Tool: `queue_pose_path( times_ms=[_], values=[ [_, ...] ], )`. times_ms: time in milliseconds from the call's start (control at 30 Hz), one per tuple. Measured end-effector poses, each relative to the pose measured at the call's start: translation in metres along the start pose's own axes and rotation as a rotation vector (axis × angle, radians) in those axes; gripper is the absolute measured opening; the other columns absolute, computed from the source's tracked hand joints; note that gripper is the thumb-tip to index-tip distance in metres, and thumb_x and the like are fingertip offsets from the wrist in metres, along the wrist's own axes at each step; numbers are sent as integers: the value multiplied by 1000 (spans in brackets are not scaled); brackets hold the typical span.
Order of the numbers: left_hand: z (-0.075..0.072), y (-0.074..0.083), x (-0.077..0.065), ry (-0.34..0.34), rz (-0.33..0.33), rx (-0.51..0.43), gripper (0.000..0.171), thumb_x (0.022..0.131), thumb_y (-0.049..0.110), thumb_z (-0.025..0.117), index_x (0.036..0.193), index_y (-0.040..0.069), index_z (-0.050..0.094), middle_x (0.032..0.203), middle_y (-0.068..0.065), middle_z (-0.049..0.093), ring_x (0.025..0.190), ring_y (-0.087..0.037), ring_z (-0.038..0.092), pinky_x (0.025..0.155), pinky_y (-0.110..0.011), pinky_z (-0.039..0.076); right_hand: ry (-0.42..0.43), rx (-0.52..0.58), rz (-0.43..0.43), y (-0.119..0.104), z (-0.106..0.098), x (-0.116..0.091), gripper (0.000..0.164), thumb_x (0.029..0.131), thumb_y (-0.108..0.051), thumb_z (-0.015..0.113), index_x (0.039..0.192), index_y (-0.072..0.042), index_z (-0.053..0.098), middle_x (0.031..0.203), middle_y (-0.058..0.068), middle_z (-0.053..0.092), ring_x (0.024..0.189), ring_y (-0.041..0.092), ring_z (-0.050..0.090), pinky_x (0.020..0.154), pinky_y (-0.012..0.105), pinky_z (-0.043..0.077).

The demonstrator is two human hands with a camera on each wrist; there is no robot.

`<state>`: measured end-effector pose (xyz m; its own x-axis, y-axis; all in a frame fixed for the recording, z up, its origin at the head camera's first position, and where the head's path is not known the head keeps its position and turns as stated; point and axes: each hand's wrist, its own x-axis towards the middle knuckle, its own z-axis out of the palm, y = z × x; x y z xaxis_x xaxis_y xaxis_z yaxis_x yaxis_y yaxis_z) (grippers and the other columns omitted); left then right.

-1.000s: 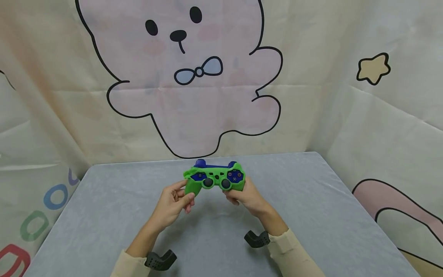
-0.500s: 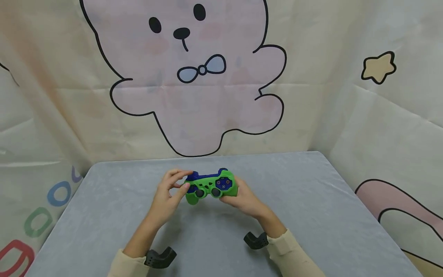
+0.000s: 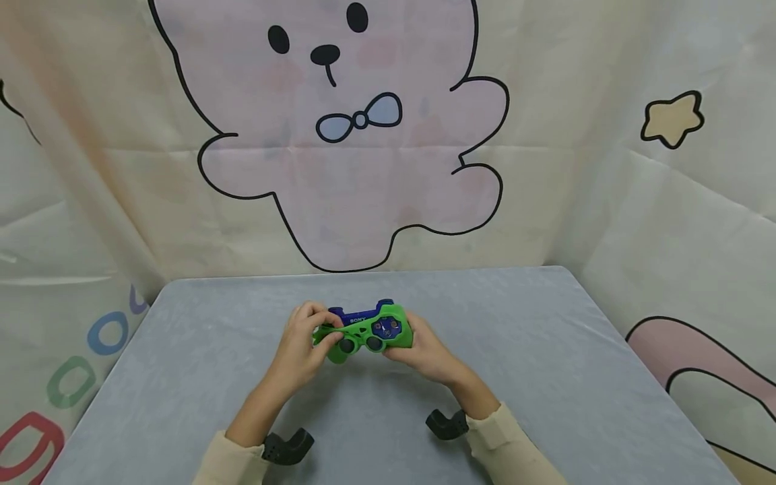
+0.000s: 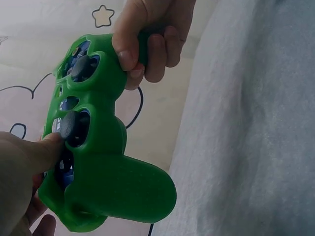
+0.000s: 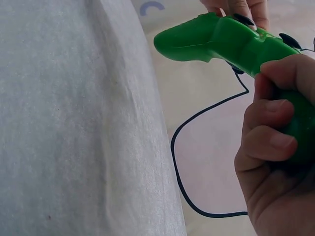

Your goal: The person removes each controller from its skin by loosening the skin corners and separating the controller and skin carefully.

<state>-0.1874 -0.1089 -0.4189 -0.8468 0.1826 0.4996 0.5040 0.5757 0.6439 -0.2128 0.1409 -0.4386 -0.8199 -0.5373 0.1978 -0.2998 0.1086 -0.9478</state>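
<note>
Head view gives me the blue Sony gamepad (image 3: pixel 364 315) held above the grey tablecloth (image 3: pixel 515 337), toward its 12 o'clock edge and tipped down at its 9 o'clock end. It sits inside a green silicone cover (image 4: pixel 106 150), the only container I can see; through the cut-outs I make out both black thumbsticks (image 4: pixel 72 126) and the button cluster (image 3: pixel 386 327), while the SONY strip and shoulder buttons stand bare along the 12 o'clock side. At the 9 o'clock end, the left hand (image 3: pixel 298 350) pinches the cover's rim between thumb and forefinger, that gap narrow; on my left wrist feed, its thumb lies against the nearer thumbstick. At 3 o'clock, the right hand (image 3: pixel 427 351) has its fingers curled round the covered grip, as my right wrist feed confirms. Black wrist mounts (image 3: pixel 287 447) sit beside the cream sleeves (image 3: pixel 512 444). Behind, a cartoon bear (image 3: pixel 358 182) fills the backdrop at 12 o'clock, with a yellow star (image 3: pixel 673 120) at 2.
</note>
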Motion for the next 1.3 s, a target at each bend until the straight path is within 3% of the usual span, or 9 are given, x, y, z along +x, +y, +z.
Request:
queue_pose_path(
  times_ms=[200, 367, 567, 733, 1000, 1300],
  values=[
    [3, 0, 1, 12, 85, 15, 12, 88, 4, 74, 92, 13, 68, 99, -3, 71, 100, -23, 54, 85, -40, 36, 15, -18, -13, 5, -2, 1, 48, 89, 1, 71, 132, -12, 54, 111, 9, 65, 85, 13, 58, 71, 25, 52],
    [7, 0, 1, 9, 69, 7, 11, 90, 4, 72, 95, 13, 68, 95, -2, 73, 100, -22, 57, 82, -38, 33, 24, -33, -21, 11, -4, 2, 45, 89, 1, 71, 129, -13, 56, 109, 8, 64, 84, 12, 57, 71, 25, 52],
    [6, 4, 1, -13, 33, -41, 9, 92, 3, 69, 99, 10, 67, 94, -3, 73, 98, -19, 55, 87, -40, 32, 41, -50, -35, 12, -3, 2, 47, 87, 5, 69, 130, -11, 56, 109, 10, 65, 85, 12, 58, 71, 25, 53],
    [3, 15, 2, -26, 26, -47, 8, 91, 6, 72, 98, 9, 69, 92, -2, 74, 100, -18, 55, 95, -44, 31, 111, -36, -25, 9, -5, 1, 51, 83, 13, 64, 128, -10, 57, 106, 9, 67, 81, 11, 58, 68, 24, 53],
    [5, 29, -2, -65, 30, -18, 8, 90, 6, 74, 96, 11, 72, 92, -1, 70, 100, -17, 55, 101, -52, 33, 203, -46, -9, 3, -10, 0, 46, 83, 10, 67, 124, -10, 61, 90, 4, 64, 65, 8, 48, 56, 23, 44],
    [22, 29, -8, -16, 147, 4, 9, 89, 6, 75, 96, 11, 73, 91, 0, 72, 101, -18, 54, 92, -48, 39, 371, -84, 5, 3, -12, 2, 38, 82, 8, 70, 115, -9, 66, 80, 2, 55, 63, 9, 43, 58, 23, 40]
  ],
)
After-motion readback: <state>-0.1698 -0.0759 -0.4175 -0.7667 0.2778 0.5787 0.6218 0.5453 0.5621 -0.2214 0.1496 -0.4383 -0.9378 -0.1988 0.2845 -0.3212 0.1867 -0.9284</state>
